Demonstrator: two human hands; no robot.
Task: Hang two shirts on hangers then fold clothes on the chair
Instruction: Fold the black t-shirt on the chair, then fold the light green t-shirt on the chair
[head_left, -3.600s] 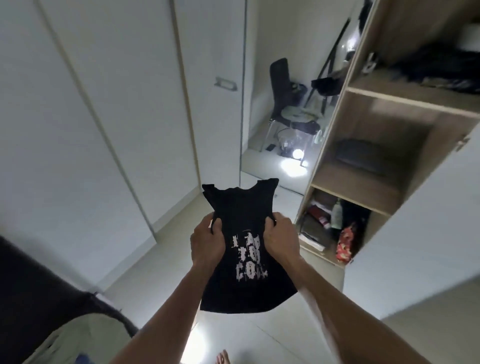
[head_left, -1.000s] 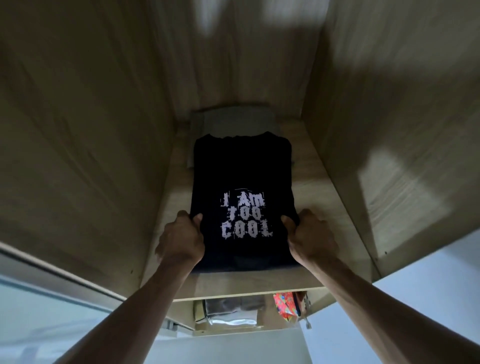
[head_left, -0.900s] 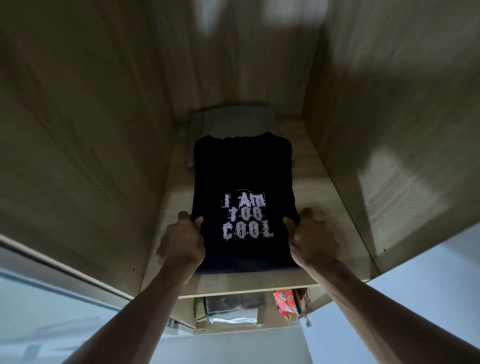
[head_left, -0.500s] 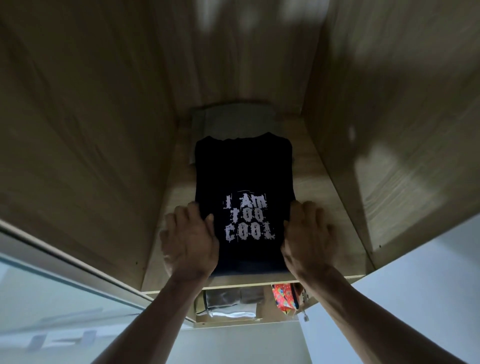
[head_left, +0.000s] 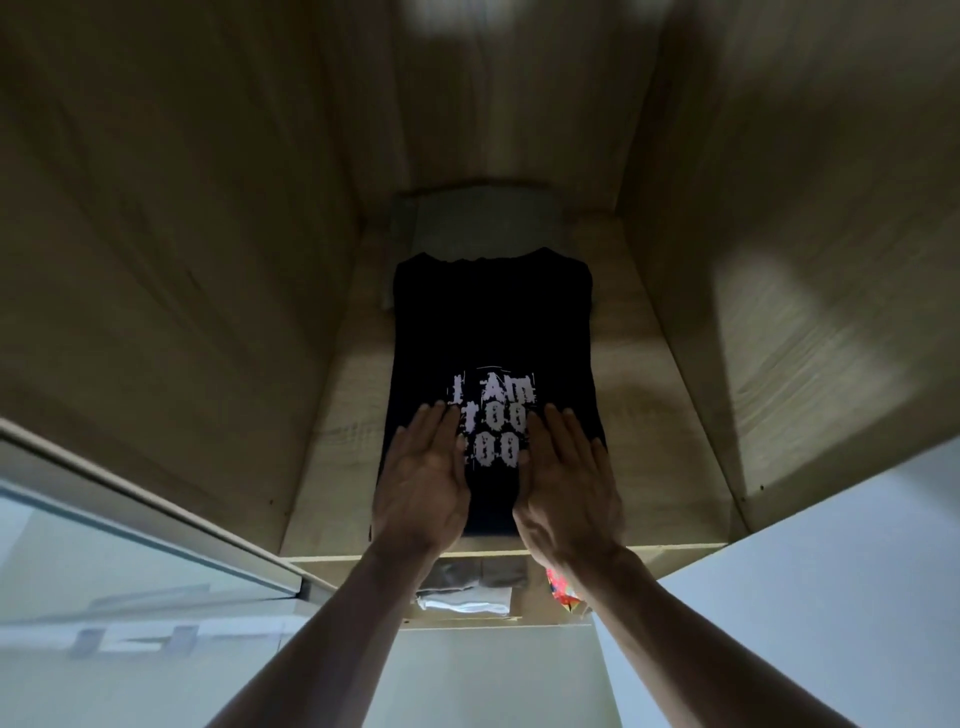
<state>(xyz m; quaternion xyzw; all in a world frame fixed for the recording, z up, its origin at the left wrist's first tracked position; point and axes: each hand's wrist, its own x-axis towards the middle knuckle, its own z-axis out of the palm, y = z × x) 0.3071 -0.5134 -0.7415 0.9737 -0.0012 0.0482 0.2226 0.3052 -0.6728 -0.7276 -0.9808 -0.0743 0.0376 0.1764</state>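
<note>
A folded black shirt (head_left: 493, 322) with white lettering lies flat on a wooden wardrobe shelf (head_left: 634, 395). My left hand (head_left: 423, 478) rests palm down on its near left part, fingers straight. My right hand (head_left: 569, 478) lies flat on the near right part, fingers straight too. Both hands cover the edges of the white print. A folded grey garment (head_left: 483, 223) lies under and behind the black shirt, at the back of the shelf.
Wooden side walls (head_left: 182, 260) close the compartment in on left and right. On the shelf below are folded grey and white clothes (head_left: 467, 592) and a bright red-orange item (head_left: 561, 592). A white wardrobe door (head_left: 805, 571) stands at the right, a glassy panel (head_left: 130, 597) at the lower left.
The shirt went from held in the air to lying on the shelf. My hands let go of its side edges and moved inward, flat onto its top.
</note>
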